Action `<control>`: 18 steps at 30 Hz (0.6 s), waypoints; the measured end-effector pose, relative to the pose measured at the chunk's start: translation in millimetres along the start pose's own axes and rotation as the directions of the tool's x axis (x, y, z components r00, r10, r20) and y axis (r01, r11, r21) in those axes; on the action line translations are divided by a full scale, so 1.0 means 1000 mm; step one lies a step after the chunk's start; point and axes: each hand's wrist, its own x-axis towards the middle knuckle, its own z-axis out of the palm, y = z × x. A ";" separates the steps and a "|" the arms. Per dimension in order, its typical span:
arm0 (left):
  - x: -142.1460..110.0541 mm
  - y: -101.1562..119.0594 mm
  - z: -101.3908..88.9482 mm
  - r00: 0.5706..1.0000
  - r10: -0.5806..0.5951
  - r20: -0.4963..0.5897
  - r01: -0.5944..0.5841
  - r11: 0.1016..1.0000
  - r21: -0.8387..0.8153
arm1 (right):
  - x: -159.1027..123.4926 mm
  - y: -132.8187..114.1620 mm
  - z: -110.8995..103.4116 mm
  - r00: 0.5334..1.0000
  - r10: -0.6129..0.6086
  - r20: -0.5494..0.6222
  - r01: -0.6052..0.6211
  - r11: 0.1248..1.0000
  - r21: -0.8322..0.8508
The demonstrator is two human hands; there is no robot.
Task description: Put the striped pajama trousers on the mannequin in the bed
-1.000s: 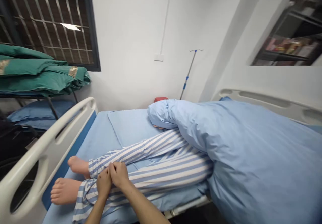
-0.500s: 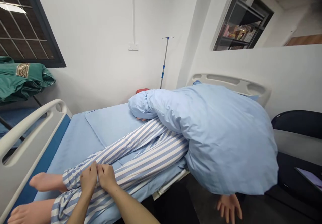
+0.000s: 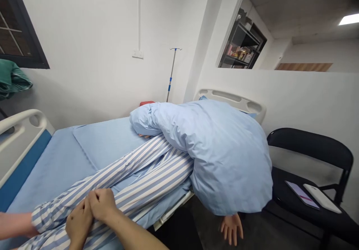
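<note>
My left hand (image 3: pixel 80 220) and my right hand (image 3: pixel 103 204) are curled into fists, pressed side by side. They are over the lower legs of the blue-and-white striped trousers (image 3: pixel 154 184). No object shows in either fist, though the palms are turned from view. The trousers are on a manikin-like figure lying on a bed; a lower leg (image 3: pixel 17 224) shows at the left edge. A puffy light-blue quilt (image 3: pixel 224 149) hides its upper body. One hand of the figure (image 3: pixel 231 229) hangs below the quilt at the bedside.
The bed has a light-blue sheet (image 3: pixel 103 139), a footboard (image 3: pixel 25 151) at left and a headboard (image 3: pixel 234 97) beyond the quilt. A black chair (image 3: pixel 305 205) at right bears a phone (image 3: pixel 302 194) and a white flat object (image 3: pixel 322 198). An IV pole (image 3: pixel 171 74) stands behind.
The view has turned right, bringing more of the chair into sight. My two fists have come closer, the right now against and partly over the left. Quilt and figure look unmoved.
</note>
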 end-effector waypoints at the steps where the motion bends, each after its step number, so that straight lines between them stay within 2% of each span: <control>1: -0.002 0.005 -0.003 0.999 -0.015 0.034 0.014 1.000 0.028 | -0.003 0.002 -0.008 1.000 -0.022 -0.014 0.022 1.000 -0.013; 5: -0.010 0.016 -0.008 0.992 -0.081 0.092 0.074 0.994 0.079 | -0.019 0.020 -0.020 0.997 -0.045 -0.062 0.037 0.991 -0.125; 10: -0.012 0.022 -0.012 0.987 0.040 0.154 -0.051 0.997 0.066 | -0.025 0.031 -0.012 0.992 -0.011 -0.124 -0.014 0.980 -0.200; 12: -0.011 0.029 -0.016 0.989 0.082 0.125 -0.083 0.997 0.002 | -0.023 0.030 -0.012 0.993 -0.002 -0.119 -0.018 0.986 -0.164; 14: -0.011 0.041 -0.016 0.995 0.086 0.046 -0.081 0.991 -0.106 | -0.020 0.030 -0.014 0.993 0.013 -0.118 -0.026 0.994 -0.107; 16: -0.014 0.053 -0.012 0.998 0.036 -0.042 -0.045 0.968 -0.245 | -0.017 0.030 -0.017 0.991 0.043 -0.124 -0.047 0.998 -0.035; 18: -0.018 0.063 -0.005 0.998 -0.015 -0.068 -0.009 0.942 -0.337 | -0.016 0.031 -0.018 0.987 0.088 -0.136 -0.083 0.996 0.041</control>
